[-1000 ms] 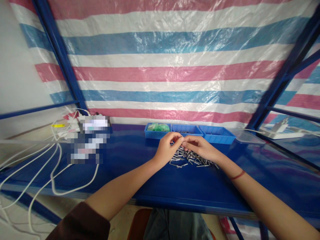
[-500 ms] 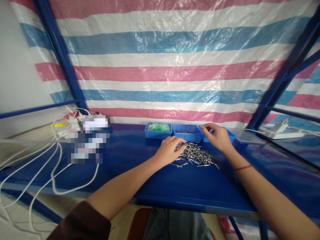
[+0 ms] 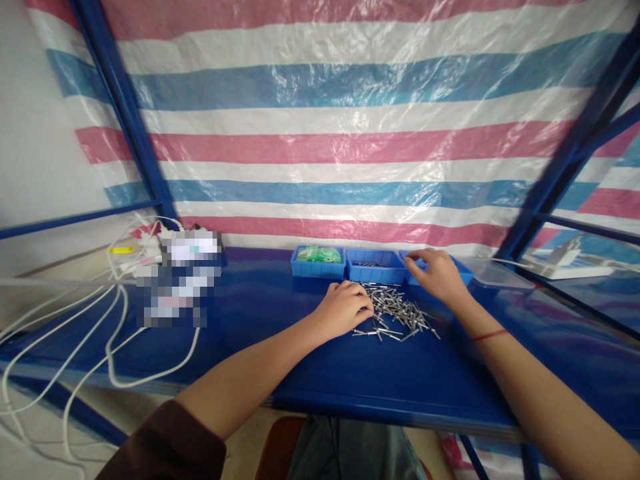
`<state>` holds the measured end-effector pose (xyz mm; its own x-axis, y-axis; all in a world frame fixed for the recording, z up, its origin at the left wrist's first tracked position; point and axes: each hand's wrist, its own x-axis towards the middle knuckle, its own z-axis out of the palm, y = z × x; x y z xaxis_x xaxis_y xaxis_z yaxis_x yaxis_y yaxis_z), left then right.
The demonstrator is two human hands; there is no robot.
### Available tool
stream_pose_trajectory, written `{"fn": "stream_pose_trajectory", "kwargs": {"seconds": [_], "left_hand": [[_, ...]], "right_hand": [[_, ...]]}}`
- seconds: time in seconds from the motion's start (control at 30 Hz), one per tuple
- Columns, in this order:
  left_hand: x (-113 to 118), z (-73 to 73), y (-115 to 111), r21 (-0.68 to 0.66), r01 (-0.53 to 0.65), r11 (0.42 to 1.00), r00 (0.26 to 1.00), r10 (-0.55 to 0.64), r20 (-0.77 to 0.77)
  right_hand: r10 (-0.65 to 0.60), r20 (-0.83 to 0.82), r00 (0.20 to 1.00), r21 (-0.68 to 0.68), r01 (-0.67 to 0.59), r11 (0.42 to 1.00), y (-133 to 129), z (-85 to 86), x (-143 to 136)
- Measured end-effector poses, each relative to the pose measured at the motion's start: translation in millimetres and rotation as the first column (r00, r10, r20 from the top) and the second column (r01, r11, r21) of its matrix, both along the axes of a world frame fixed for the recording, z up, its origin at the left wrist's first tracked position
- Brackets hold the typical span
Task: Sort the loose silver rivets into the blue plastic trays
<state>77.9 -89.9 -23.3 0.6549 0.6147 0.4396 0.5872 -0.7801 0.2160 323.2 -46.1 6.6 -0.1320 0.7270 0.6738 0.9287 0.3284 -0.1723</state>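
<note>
A pile of silver blind rivets point(image 3: 400, 308) lies loose on the blue table point(image 3: 320, 373). My left hand point(image 3: 345, 308) rests at the pile's left edge, fingers curled down and thumb close to the fingertips. What those fingers hold, if anything, is hidden. Over the right-hand blue bin point(image 3: 463, 269) hovers my right hand point(image 3: 434, 272), its thumb and forefinger a little apart with nothing visible between them. Beside that bin, the middle blue bin point(image 3: 376, 273) holds a few rivets at the bottom.
A left blue bin point(image 3: 319, 269) contains green-tinted plastic packets point(image 3: 319, 254). White cables point(image 3: 113, 347) and a blurred-out device point(image 3: 193, 250) occupy the table's left side. A clear plastic lid point(image 3: 500, 273) lies right of the bins. Blue frame posts point(image 3: 117, 107) and a striped sheet point(image 3: 340, 147) stand behind.
The thin rivet at my right fingertips is no longer seen, and those fingers have parted slightly. My left hand has shifted slightly toward me, and some rivets at the pile's near edge have moved.
</note>
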Motion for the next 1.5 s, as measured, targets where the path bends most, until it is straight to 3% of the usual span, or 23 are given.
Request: {"fn": "stream_pose_trajectory", "kwargs": {"seconds": [0.1, 0.2, 0.3, 0.4, 0.63, 0.77, 0.93, 1.27, 1.5], "left_hand": [[1, 0.9, -2, 0.023, -0.012, 1.000, 1.000, 0.012, -0.018], [1, 0.9, -3, 0.049, -0.042, 0.998, 0.999, 0.043, -0.021], [1, 1.4, -1, 0.068, -0.083, 0.994, 0.996, 0.081, 0.024], [1, 3.1, 1, 0.047, -0.114, 0.992, 0.990, 0.109, 0.087], [1, 1.8, 7, -0.010, -0.111, 0.994, 0.946, 0.109, 0.305], [3, 0.6, 7, -0.051, -0.062, 0.997, 0.910, 0.077, 0.407], [5, 6.1, 4, -0.145, 0.017, 0.989, 0.832, 0.066, 0.551], [4, 14.6, -1, -0.116, 0.032, 0.993, 0.755, 0.052, 0.654], [3, 14.7, 0, -0.107, 0.003, 0.994, 0.736, 0.071, 0.674]], "right_hand": [[0.259, -0.059, 0.964, -0.151, -0.265, 0.952, -14, 5.5, -19], [0.441, -0.148, 0.885, -0.302, -0.465, 0.832, -29, 9.6, -35], [0.531, -0.223, 0.817, -0.403, -0.574, 0.713, -38, 11.1, -45], [0.526, -0.278, 0.804, -0.464, -0.592, 0.659, -40, 9.9, -49], [0.493, -0.379, 0.783, -0.413, -0.620, 0.667, -41, 7.9, -54], [0.473, -0.403, 0.784, -0.376, -0.613, 0.695, -42, 8.7, -56], [0.458, -0.507, 0.730, -0.320, -0.653, 0.687, -40, 7.9, -58], [0.431, -0.587, 0.685, -0.388, -0.705, 0.594, -44, 8.0, -66], [0.406, -0.654, 0.638, -0.311, -0.716, 0.625, -43, 7.3, -69]]}}
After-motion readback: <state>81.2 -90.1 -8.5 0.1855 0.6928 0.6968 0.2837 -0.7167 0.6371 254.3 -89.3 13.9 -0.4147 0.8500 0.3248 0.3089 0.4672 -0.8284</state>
